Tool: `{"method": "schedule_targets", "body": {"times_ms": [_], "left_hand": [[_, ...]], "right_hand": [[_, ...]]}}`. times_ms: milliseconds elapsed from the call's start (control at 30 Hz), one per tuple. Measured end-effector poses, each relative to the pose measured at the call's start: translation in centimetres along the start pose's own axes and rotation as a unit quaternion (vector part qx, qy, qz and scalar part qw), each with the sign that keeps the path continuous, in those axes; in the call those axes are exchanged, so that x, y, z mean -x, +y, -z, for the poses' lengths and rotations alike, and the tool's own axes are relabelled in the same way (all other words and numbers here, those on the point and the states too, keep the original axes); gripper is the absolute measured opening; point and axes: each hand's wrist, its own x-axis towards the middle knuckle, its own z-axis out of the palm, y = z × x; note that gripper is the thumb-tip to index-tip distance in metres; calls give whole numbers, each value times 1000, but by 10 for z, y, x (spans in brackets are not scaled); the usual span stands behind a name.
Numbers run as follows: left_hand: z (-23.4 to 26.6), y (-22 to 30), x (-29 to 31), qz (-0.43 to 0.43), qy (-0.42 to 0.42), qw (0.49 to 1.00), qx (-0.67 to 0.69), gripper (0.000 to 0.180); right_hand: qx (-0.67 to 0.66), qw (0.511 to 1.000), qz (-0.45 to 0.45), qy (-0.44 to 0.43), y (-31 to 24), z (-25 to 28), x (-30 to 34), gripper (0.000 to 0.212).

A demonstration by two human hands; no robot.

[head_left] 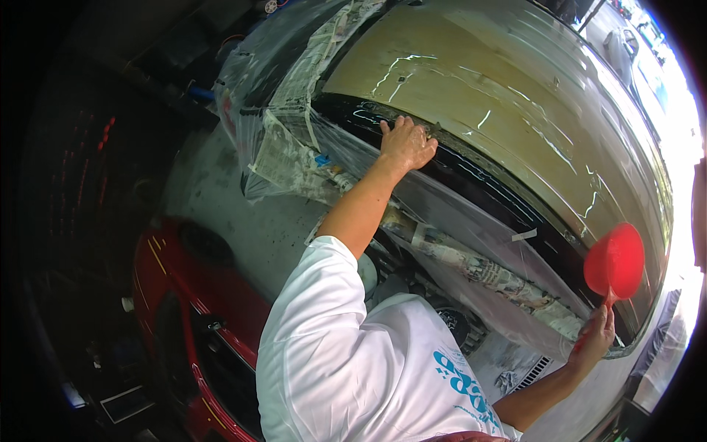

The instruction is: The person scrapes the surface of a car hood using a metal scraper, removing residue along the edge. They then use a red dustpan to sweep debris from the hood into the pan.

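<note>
My left hand rests on the edge of a car roof, its fingers spread and bent over the black strip beside the tan panel. What lies under these fingertips, if anything, is hidden. The tan roof panel is wet and shiny, with bright streaks of reflected light. Over at the right, my right hand is closed round the handle of a red plastic dipper. Its round bowl is raised above the roof's near right corner; I cannot see what is inside.
Clear plastic sheeting and newspaper masking cover the car's side and front. A rolled paper-covered length runs along below the roof edge. A red car stands behind me at the lower left. A floor grate lies near my right forearm.
</note>
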Motion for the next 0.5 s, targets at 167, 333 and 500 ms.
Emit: {"method": "schedule_targets", "body": {"times_ms": [167, 333, 500], "left_hand": [[11, 2, 5, -32, 8, 985, 168, 56], [19, -42, -9, 83, 59, 984, 144, 63], [13, -60, -18, 76, 29, 995, 51, 67]], "right_hand": [[232, 962, 88, -112, -42, -55, 12, 28], [274, 919, 196, -205, -84, -149, 24, 35], [267, 888, 258, -271, -117, -240, 27, 33]]}}
